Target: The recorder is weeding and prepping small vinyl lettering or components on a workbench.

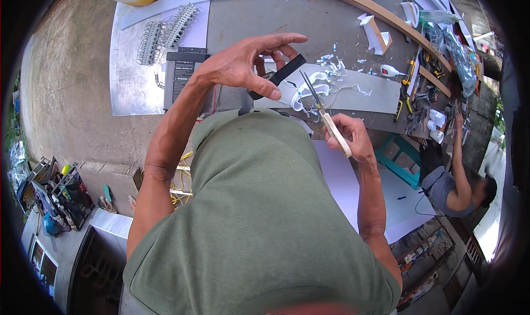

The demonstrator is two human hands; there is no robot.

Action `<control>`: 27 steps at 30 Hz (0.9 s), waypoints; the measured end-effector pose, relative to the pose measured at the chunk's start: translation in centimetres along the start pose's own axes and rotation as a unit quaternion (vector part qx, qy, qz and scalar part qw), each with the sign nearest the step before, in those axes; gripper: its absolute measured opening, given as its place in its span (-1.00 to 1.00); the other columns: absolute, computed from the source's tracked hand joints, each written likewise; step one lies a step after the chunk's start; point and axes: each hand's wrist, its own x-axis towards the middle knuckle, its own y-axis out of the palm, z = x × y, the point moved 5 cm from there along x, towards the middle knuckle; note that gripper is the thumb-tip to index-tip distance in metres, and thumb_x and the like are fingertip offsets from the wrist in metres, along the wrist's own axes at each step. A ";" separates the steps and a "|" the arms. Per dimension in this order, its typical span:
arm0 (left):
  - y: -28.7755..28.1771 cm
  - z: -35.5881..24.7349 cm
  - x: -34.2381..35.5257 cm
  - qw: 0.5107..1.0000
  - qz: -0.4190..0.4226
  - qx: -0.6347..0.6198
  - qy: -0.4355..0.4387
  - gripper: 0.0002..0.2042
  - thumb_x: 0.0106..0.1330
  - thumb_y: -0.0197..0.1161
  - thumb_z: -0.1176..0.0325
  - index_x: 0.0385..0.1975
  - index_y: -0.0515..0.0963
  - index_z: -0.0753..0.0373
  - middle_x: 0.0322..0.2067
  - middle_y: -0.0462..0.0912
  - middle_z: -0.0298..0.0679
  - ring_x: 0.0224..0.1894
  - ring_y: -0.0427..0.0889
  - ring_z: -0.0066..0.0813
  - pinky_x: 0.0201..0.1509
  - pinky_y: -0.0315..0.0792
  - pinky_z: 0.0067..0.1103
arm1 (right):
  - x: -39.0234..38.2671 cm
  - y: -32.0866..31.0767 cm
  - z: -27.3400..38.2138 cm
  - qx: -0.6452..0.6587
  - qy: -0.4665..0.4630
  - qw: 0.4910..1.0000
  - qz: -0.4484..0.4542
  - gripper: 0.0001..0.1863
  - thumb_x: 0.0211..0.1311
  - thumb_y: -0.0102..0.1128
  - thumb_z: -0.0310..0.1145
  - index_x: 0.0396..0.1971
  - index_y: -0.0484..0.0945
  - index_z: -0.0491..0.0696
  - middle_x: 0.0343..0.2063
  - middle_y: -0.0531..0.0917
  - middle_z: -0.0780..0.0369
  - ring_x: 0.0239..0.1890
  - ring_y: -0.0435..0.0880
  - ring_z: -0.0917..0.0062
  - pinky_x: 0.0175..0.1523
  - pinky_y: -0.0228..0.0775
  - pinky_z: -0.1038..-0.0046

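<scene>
My left hand (243, 64) is over the table edge, index finger stretched out. Its thumb and curled fingers are around a thick black band (287, 70), perhaps a tape roll seen from the side. My right hand (353, 138) grips a slim tool (335, 133) by its cream handle. Two thin dark metal prongs run from that handle up toward the black band; I cannot tell whether they touch it. Just beyond the prongs lies a tangle of white LED module strings (331, 75) with thin wires, on a pale grey strip (370, 94).
A dark grey power supply box (182, 75) and coiled metal chains (168, 33) lie left. White channel-shaped pieces (375, 35), a wooden bar (381, 11), a white bottle (391, 70) and hand tools (411, 78) are right. A teal stool (398, 159) stands near another person (452, 185).
</scene>
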 end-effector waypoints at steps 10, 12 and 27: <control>1.1 0.4 0.1 1.000 0.022 -0.014 0.002 0.09 -0.25 0.63 0.08 0.44 0.27 0.14 0.06 0.63 -0.07 -0.13 0.64 -0.38 -0.20 0.63 -0.51 | 1.1 0.9 -0.1 0.038 0.005 0.999 0.007 -0.62 0.03 0.56 -0.28 -0.28 0.62 -0.23 -0.53 0.65 0.29 -0.56 0.60 0.72 -0.46 0.41 0.67; 1.1 0.5 0.0 1.000 0.022 -0.017 0.001 0.09 -0.25 0.62 0.08 0.44 0.27 0.15 0.06 0.62 -0.07 -0.13 0.64 -0.38 -0.20 0.63 -0.51 | 1.3 1.0 -0.3 0.043 0.008 0.999 0.003 -0.63 0.04 0.56 -0.30 -0.28 0.63 -0.23 -0.54 0.65 0.29 -0.57 0.60 0.72 -0.47 0.40 0.67; 1.3 0.6 0.1 0.999 0.038 -0.029 -0.003 0.10 -0.25 0.62 0.11 0.45 0.23 0.17 0.06 0.64 -0.06 -0.09 0.66 -0.36 -0.21 0.63 -0.52 | 1.4 1.1 -0.3 0.022 0.015 1.000 -0.016 -0.71 0.09 0.53 -0.38 -0.28 0.63 -0.21 -0.58 0.65 0.32 -0.61 0.55 0.79 -0.52 0.33 0.70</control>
